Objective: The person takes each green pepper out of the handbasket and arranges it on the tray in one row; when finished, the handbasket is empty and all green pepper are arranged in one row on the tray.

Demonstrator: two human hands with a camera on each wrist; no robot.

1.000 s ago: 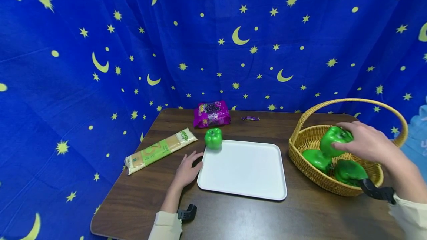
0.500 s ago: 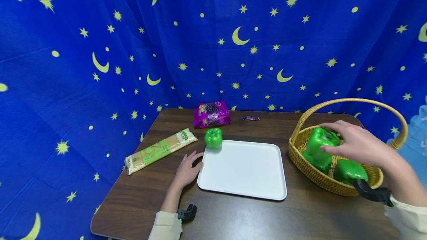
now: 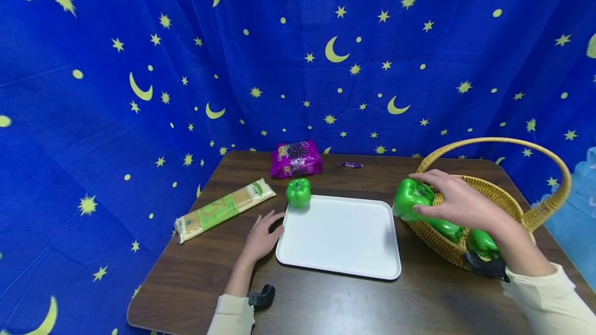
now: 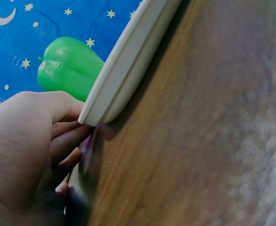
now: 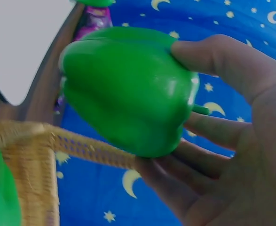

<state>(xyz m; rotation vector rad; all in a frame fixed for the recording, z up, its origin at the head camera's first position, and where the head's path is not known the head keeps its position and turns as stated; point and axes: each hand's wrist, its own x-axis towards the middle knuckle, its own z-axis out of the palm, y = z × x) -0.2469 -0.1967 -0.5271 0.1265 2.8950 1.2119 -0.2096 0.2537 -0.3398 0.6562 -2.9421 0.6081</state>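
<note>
Starry cloth (image 3: 279, 50) behind tbl (image 3: 326, 304); basket (image 3: 500, 196) w/ other peppers (image 3: 448, 230) beneath R hand (image 3: 458, 203), which curls round green pepper (image 3: 408, 199) by rim nearest tray (image 3: 342, 239). L hand (image 3: 262, 238), fingers loose, touches tray edge.

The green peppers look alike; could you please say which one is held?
The pepper gripped in the right hand; the others sit in the basket or at the tray's far left corner.

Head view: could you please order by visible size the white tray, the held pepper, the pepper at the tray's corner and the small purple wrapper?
White tray
Held pepper
Corner pepper
Small purple wrapper
Whether the peppers truly differ in size is unsure: nearness may explain it.
</note>
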